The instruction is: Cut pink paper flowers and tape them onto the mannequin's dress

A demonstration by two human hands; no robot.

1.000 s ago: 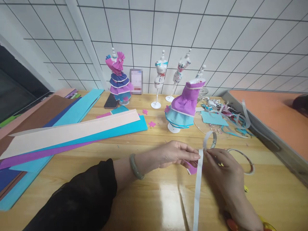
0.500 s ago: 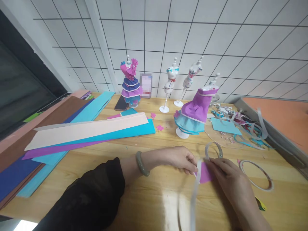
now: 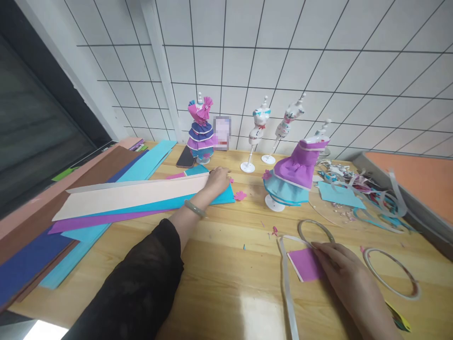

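Observation:
My left hand (image 3: 218, 182) reaches over the right end of the cream paper (image 3: 141, 196) and the blue paper (image 3: 198, 198). Its fingers curl downward, and what they hold, if anything, is hidden. My right hand (image 3: 348, 274) pinches a thin roll of white tape (image 3: 316, 221) low over the table. From the roll a loose tape strip (image 3: 288, 293) hangs toward the front edge. Just left of the right fingers lies a small purple paper piece (image 3: 305, 265) with a white edge, partly under that hand.
Mini dress forms stand at the back, one in a purple and light blue dress (image 3: 297, 165), another in a tiered dress (image 3: 201, 132). At right lie a second tape ring (image 3: 392, 274), a yellow-handled tool (image 3: 399, 318) and a scrap heap (image 3: 375, 189). Pink paper flowers (image 3: 240, 195) lie mid-table.
My left hand has left the tape strip and moved away to the paper stack's end. The strip has dropped beside the purple piece. My right hand still holds the roll, now lower.

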